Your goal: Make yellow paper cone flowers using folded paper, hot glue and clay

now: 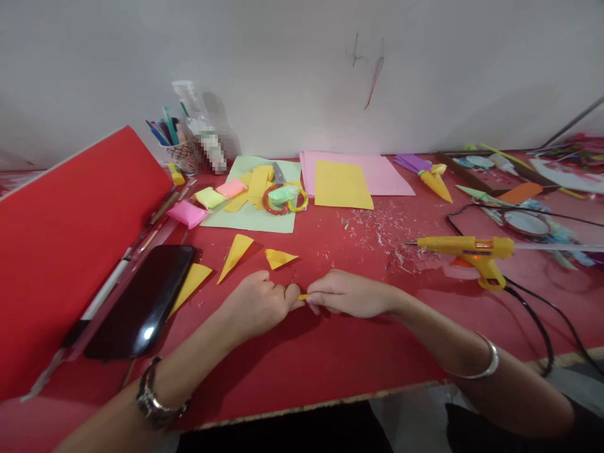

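Both hands meet low over the red table, pinching a small piece of yellow paper that is mostly hidden by the fingers. My left hand is closed on its left end. From the other side my right hand grips it, fingers pressed together. Just beyond the left hand lie a long yellow paper cone and a smaller folded yellow piece. Another yellow paper triangle sticks out beside the black phone.
A yellow glue gun with a black cord lies at right, near paper scraps. Scissors rest on green paper with yellow cut pieces. Pink sheets, a pen cup and a clear bottle stand or lie at the back.
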The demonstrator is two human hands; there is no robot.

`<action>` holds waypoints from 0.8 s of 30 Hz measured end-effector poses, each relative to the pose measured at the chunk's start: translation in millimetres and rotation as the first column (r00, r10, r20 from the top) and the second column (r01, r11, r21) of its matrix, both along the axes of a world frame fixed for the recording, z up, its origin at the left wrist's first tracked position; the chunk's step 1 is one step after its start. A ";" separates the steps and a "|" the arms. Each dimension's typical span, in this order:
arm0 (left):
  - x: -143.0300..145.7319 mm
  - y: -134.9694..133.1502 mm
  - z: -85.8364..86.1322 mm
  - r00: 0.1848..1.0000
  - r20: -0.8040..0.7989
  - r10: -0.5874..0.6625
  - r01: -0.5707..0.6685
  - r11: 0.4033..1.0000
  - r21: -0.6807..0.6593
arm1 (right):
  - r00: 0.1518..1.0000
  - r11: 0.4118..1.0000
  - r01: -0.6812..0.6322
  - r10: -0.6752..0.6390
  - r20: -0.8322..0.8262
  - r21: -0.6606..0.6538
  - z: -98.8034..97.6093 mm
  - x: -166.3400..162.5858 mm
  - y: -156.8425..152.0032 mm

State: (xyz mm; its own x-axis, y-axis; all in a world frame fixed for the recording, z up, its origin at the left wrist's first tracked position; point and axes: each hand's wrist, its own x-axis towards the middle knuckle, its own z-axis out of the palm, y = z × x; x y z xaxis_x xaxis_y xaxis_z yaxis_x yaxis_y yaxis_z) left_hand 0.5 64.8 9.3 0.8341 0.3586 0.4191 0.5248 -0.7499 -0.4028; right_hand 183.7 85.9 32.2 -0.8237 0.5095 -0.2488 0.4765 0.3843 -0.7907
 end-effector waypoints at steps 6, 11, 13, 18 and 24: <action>-0.2 -1.2 2.9 1.000 0.007 -0.006 0.006 1.000 -0.022 | 0.999 0.976 0.034 -0.040 -0.024 -0.216 -4.8 3.2 2.2; -0.2 -0.6 1.0 1.000 0.012 -0.026 0.026 0.999 -0.042 | 0.999 0.967 0.036 -0.037 0.001 -0.252 -4.0 1.7 2.7; -0.1 -0.4 0.1 1.000 0.003 -0.025 0.026 0.999 -0.044 | 0.999 0.969 0.046 -0.044 0.013 -0.241 -2.6 0.7 2.2; -0.1 -0.2 -0.4 0.999 -0.002 -0.036 0.036 0.998 -0.050 | 0.999 0.980 0.036 -0.029 0.040 -0.194 -0.4 -0.6 1.7; 1.0 -0.1 0.1 0.998 -0.002 -0.057 0.056 0.998 -0.026 | 0.999 0.987 0.019 -0.011 0.050 -0.162 0.1 -0.3 1.5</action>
